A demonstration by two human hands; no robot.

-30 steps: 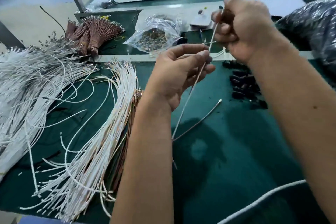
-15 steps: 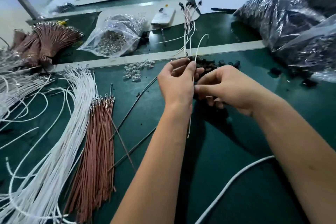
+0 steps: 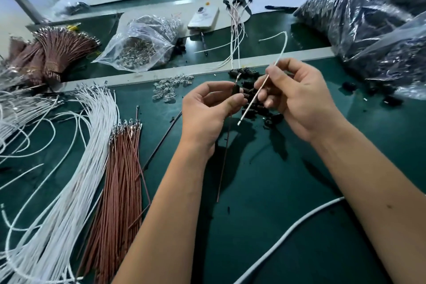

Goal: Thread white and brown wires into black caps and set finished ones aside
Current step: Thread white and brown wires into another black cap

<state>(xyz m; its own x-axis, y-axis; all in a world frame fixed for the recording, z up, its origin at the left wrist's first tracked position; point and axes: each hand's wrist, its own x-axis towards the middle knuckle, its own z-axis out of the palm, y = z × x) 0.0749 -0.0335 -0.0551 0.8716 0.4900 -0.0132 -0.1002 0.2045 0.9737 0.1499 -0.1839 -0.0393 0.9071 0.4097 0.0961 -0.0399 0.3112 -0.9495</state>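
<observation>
While a black cap [image 3: 235, 89] sat pinched between thumb and fingers of the left hand [image 3: 208, 110], a brown wire [image 3: 223, 157] ran through it, its metal terminal poking out above and its tail hanging down to the green bench [image 3: 265, 226]. The right hand [image 3: 297, 97] pinched a white wire [image 3: 255, 94], its free tip aimed down-left, just short of the cap. By my reading, threading stood half done; next, that tip needed steering into the cap's opening. Loose caps [image 3: 253, 108] lay beneath both hands, finished pairs [image 3: 236, 30] farther back.
</observation>
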